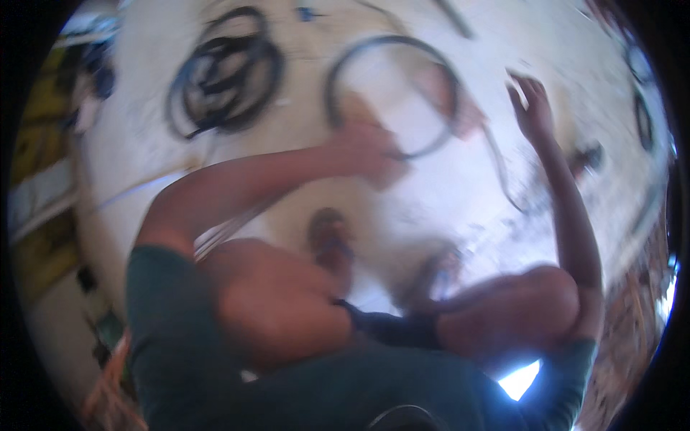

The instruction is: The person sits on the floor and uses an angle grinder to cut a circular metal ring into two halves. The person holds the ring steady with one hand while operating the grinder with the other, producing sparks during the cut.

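A thin black ring, like a narrow tyre or hoop, lies in front of me over brown-red blocks that look like bricks. My left hand reaches to the ring's near left side, beside a brownish block; motion smears its fingers, and whether it grips the ring is unclear. To the right of the ring, my right hand is raised apart from it, fingers spread and nothing in them. A dark curved strip runs from the right-hand block toward me.
Coiled black tubing or tyres lie on the pale floor at the far left. A small blue item is at the back. A dark object sits beyond my right forearm. Yellow shelving stands along the left edge.
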The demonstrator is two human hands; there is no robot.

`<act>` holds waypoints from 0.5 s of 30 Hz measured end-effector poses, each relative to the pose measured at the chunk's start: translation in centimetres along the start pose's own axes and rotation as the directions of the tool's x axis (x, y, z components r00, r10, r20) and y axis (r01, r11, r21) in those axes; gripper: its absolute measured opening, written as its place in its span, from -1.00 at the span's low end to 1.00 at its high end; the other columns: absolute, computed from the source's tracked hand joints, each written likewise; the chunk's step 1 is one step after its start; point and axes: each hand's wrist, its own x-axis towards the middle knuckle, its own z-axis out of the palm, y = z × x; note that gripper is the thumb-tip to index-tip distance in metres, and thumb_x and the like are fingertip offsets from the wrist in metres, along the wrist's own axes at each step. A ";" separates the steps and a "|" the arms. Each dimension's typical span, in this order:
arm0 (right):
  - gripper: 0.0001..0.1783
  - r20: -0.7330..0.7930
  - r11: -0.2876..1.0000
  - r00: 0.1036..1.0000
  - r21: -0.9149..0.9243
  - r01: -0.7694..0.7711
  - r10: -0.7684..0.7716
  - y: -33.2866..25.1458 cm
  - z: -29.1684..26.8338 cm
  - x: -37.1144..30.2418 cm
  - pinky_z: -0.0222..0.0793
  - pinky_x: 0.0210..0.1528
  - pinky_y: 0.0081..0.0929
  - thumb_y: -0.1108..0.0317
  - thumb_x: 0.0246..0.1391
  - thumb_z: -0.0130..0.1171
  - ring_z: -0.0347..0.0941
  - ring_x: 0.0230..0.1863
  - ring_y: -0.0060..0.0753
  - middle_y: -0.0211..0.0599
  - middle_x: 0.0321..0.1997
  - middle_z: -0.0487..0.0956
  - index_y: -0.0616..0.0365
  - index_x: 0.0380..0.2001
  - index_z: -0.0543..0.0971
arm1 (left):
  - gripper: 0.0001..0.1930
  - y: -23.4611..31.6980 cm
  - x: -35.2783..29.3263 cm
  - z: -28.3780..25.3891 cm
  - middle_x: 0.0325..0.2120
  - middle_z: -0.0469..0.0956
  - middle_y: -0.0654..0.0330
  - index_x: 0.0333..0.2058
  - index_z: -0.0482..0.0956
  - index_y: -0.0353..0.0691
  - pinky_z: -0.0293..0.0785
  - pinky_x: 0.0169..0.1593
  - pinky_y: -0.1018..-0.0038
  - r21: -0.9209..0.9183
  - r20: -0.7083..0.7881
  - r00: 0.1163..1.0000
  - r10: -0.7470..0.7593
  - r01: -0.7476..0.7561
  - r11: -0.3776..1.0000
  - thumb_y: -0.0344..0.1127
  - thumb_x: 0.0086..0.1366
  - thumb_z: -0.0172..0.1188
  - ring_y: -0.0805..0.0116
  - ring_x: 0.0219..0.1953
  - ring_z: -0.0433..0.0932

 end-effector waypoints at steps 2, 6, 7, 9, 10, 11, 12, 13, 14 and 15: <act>-0.55 -0.150 0.970 0.966 -0.087 -0.226 0.212 4.5 -2.0 0.4 0.40 0.25 -0.09 0.05 0.30 0.26 0.48 0.21 0.02 -0.10 0.03 0.64 -0.01 0.16 0.56 | -0.55 -1.9 -1.0 -0.1 -0.15 0.60 -0.09 -0.01 0.57 -0.15 0.51 0.03 0.05 -0.046 -0.071 0.997 0.039 -0.042 0.998 0.12 0.43 0.10 -0.10 0.00 0.59; -0.35 -0.517 0.691 0.679 -0.211 -0.691 0.521 20.3 -6.1 -8.4 0.39 0.23 -0.06 -0.21 0.21 0.27 0.49 0.19 -0.01 -0.12 0.11 0.60 0.07 0.11 0.52 | -0.51 -3.2 -0.8 -1.8 -0.16 0.59 -0.10 0.05 0.51 -0.20 0.48 0.05 0.04 0.021 0.060 0.998 0.015 -0.017 1.000 0.12 0.44 0.12 -0.12 -0.02 0.57; -0.31 -0.572 0.572 0.588 -0.235 -0.786 0.572 22.2 -6.3 -11.6 0.39 0.23 -0.05 -0.27 0.22 0.21 0.48 0.19 -0.01 -0.10 0.11 0.59 0.11 0.12 0.52 | -0.50 -3.4 -1.5 -1.8 -0.17 0.58 -0.10 0.06 0.51 -0.21 0.48 0.06 0.03 0.033 0.091 0.996 -0.006 0.003 0.999 0.12 0.44 0.13 -0.12 -0.02 0.57; -0.20 -0.663 0.319 0.384 -0.224 -0.921 0.643 27.2 -8.6 -20.2 0.40 0.21 -0.04 -0.38 0.25 0.10 0.48 0.18 -0.04 -0.11 0.10 0.59 0.18 0.12 0.52 | -0.47 -2.3 -0.4 -2.5 -0.12 0.58 -0.08 0.10 0.48 -0.21 0.44 0.10 0.02 0.130 0.154 0.988 0.020 -0.040 0.991 0.11 0.40 0.19 -0.11 0.02 0.55; -0.15 -0.697 0.197 0.278 -0.196 -0.961 0.661 29.7 -11.1 -24.8 0.42 0.19 -0.05 -0.44 0.25 0.03 0.49 0.16 -0.06 -0.13 0.09 0.59 0.21 0.12 0.52 | -0.45 -1.7 0.5 -2.4 -0.10 0.58 -0.07 0.12 0.47 -0.21 0.43 0.11 0.01 0.170 0.166 0.985 0.056 -0.084 0.982 0.10 0.38 0.22 -0.10 0.04 0.54; -0.11 -0.529 0.130 0.070 0.078 -0.988 0.846 32.8 -16.4 -29.0 0.45 0.14 -0.04 -0.48 0.24 0.01 0.50 0.13 -0.06 -0.18 0.09 0.58 0.20 0.13 0.52 | -0.42 -1.8 1.4 -1.3 -0.07 0.58 -0.07 0.15 0.45 -0.21 0.41 0.13 0.01 0.159 0.096 0.986 0.134 -0.148 0.976 0.09 0.36 0.25 -0.10 0.06 0.53; -0.08 -0.366 -0.038 -0.139 0.270 -0.962 0.920 34.9 -26.6 -31.9 0.49 0.08 -0.02 -0.53 0.22 -0.01 0.52 0.09 -0.07 -0.22 0.10 0.58 0.18 0.14 0.52 | -0.39 -1.8 3.6 0.9 -0.04 0.57 -0.06 0.17 0.43 -0.21 0.40 0.15 0.01 0.133 -0.022 0.965 0.261 -0.256 0.957 0.09 0.34 0.28 -0.09 0.08 0.52; -0.08 -0.102 -0.038 -0.092 0.438 -0.898 0.991 31.9 -20.1 -37.1 0.53 0.01 0.01 -0.53 0.22 -0.01 0.55 0.02 -0.09 -0.22 0.11 0.58 0.14 0.18 0.50 | -0.36 -1.4 3.6 0.7 -0.01 0.57 -0.05 0.20 0.41 -0.21 0.39 0.16 0.01 0.189 0.023 0.961 0.275 -0.274 0.943 0.08 0.31 0.32 -0.08 0.10 0.51; -0.08 0.234 -0.105 0.037 0.567 -0.817 0.972 26.7 -9.9 -35.3 0.57 -0.06 0.04 -0.54 0.22 -0.02 0.58 -0.06 -0.11 -0.21 0.13 0.58 0.10 0.22 0.48 | -0.34 -2.6 -0.5 0.3 0.02 0.56 -0.05 0.21 0.40 -0.19 0.38 0.17 0.02 0.164 0.132 0.988 0.083 -0.104 0.981 0.07 0.29 0.34 -0.08 0.10 0.51; -0.05 0.392 -0.196 0.043 0.548 -0.814 0.919 22.9 -6.1 -33.2 0.57 0.04 0.10 -0.54 0.23 -0.02 0.57 0.07 -0.07 -0.17 0.19 0.55 0.10 0.29 0.43 | -0.32 -2.6 -1.9 -0.9 0.04 0.55 -0.05 0.22 0.38 -0.18 0.38 0.17 0.04 0.149 0.210 0.977 -0.026 -0.006 0.989 0.05 0.26 0.37 -0.09 0.11 0.50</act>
